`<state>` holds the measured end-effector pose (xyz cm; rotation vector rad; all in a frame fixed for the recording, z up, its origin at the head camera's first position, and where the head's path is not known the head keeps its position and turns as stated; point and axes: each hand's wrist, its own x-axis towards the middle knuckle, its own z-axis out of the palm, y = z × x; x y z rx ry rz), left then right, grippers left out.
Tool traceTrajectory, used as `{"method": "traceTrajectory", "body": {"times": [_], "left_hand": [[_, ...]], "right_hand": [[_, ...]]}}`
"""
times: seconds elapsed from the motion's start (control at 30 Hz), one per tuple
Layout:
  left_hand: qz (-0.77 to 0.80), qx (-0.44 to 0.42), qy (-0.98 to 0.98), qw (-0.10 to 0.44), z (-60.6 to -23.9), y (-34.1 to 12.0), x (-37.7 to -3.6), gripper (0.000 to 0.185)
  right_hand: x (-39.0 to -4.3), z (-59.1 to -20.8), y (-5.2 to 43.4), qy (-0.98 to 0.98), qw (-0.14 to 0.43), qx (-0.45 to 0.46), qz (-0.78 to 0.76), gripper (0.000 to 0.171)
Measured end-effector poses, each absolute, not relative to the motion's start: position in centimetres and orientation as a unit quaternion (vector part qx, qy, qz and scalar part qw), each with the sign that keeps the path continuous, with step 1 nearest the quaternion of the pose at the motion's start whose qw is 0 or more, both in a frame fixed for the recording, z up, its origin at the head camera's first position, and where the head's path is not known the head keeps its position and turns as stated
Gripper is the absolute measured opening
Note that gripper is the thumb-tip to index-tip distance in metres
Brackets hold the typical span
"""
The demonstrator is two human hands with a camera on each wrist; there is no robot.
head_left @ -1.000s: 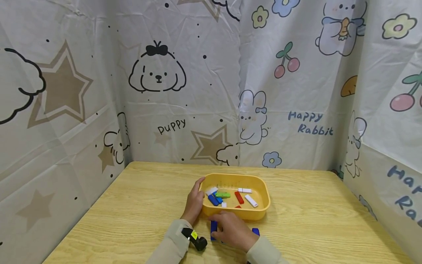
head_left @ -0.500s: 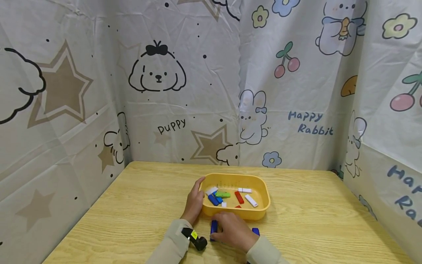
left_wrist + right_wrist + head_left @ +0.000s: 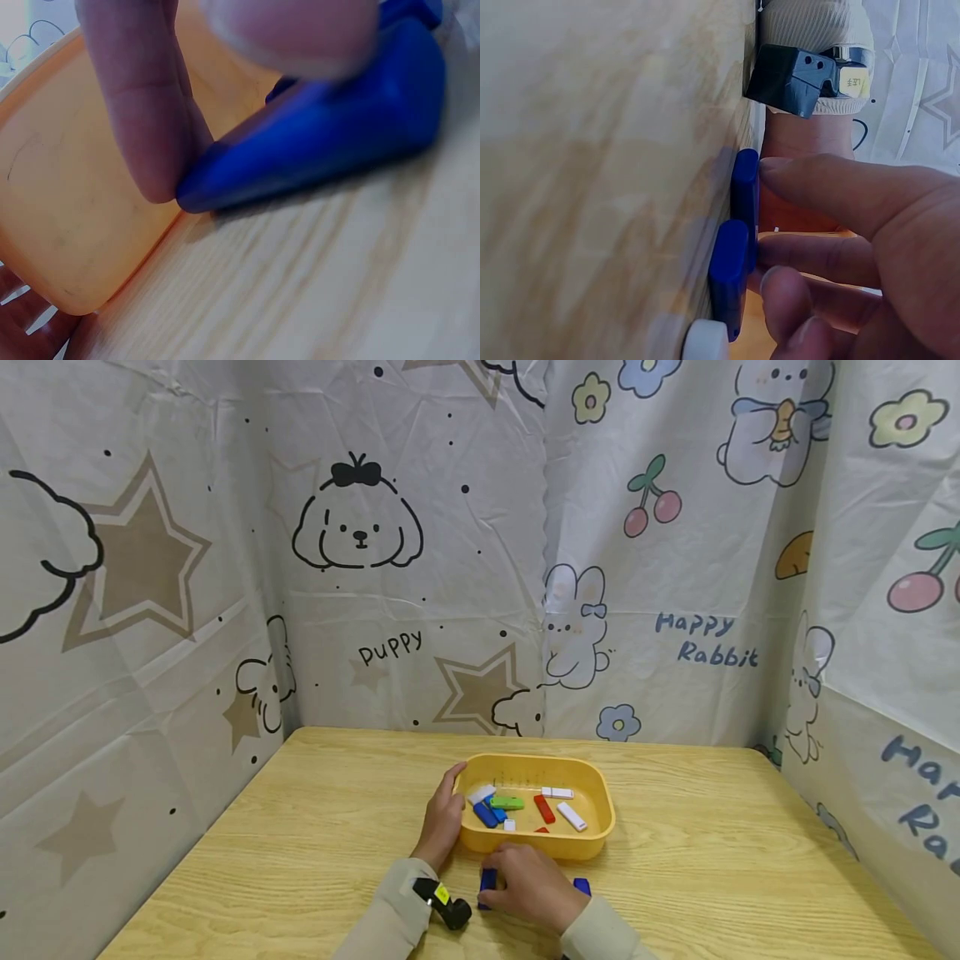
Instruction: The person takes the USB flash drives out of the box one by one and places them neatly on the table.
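In the head view my left hand holds the left side of a yellow plastic bin, its thumb near the rim. My right hand is low over the table just in front of the bin. Between its thumb and forefinger it pinches a blue USB stick end to end. Close up in the left wrist view, that blue USB stick lies low along the wood, one fingertip at its far end. The right wrist view shows the thumb at the end of the blue USB stick.
Several USB sticks lie inside the bin, among them a green one, a red one and a white one. Another blue stick lies right of my right hand. A white piece shows beside it in the right wrist view.
The right thumb and forefinger have shifted to the ends of the blue USB stick, which has slid slightly toward me. The left hand and the bin have stayed put.
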<state>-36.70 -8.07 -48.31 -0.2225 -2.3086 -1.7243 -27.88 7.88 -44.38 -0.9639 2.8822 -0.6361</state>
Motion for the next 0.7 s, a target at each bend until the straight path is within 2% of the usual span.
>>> {"method": "traceTrajectory", "body": {"times": [0.43, 0.5, 0.7], "left_hand": [[-0.594, -0.08, -0.791, 0.125, -48.5, -8.1, -36.7, 0.056], [-0.594, -0.079, -0.791, 0.125, -48.5, -8.1, -36.7, 0.056], [-0.596, -0.073, -0.791, 0.122, -48.6, -8.1, -36.8, 0.056]], "right_hand": [[-28.2, -43.2, 9.0, 0.919, 0.045, -0.3, -0.253, 0.031], [-28.2, -42.7, 9.5, 0.915, 0.035, -0.302, -0.267, 0.033], [-28.5, -41.5, 11.1, 0.903, -0.021, -0.313, -0.293, 0.022]]}}
